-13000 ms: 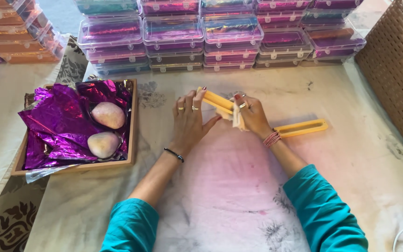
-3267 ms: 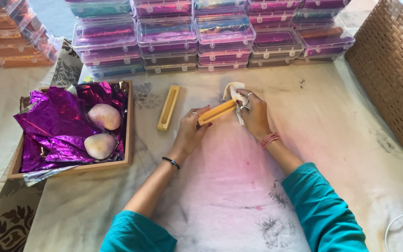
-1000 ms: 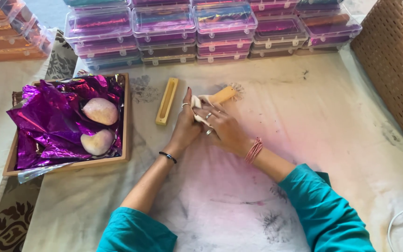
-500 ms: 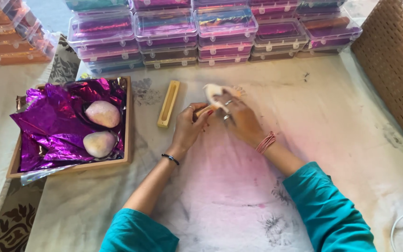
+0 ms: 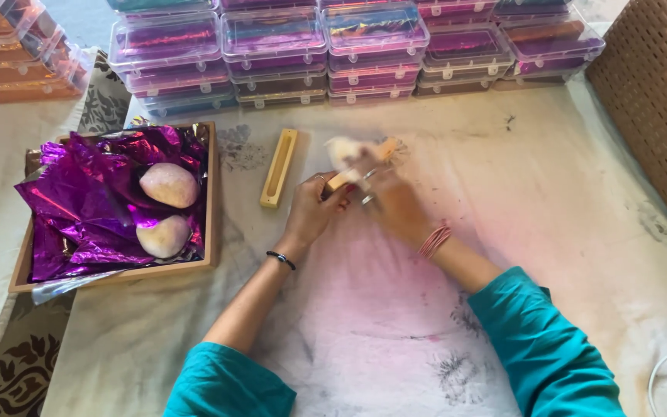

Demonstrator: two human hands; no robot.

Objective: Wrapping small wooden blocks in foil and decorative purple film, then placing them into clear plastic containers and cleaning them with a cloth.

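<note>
Left hand (image 5: 310,212) is closed around the near end of a yellow wooden mould half (image 5: 360,166), which angles up and away to the right. Right hand (image 5: 387,202), motion-blurred, is curled against the same piece from the right side; a pale rounded lump (image 5: 341,148) sits at its fingertips, just above the mould, exact grip unclear. A second yellow wooden mould half (image 5: 279,167), long and slotted, lies on the surface just left of the left hand, not touched. Further left, a wooden tray (image 5: 211,197) lined with crumpled magenta foil (image 5: 86,205) holds two pale egg-shaped pieces (image 5: 168,185). Surface is covered by a cream cloth with pink stains (image 5: 395,309). Stacked clear plastic boxes (image 5: 272,46) line the far edge; a brown woven basket (image 5: 650,100) stands at far right.
</note>
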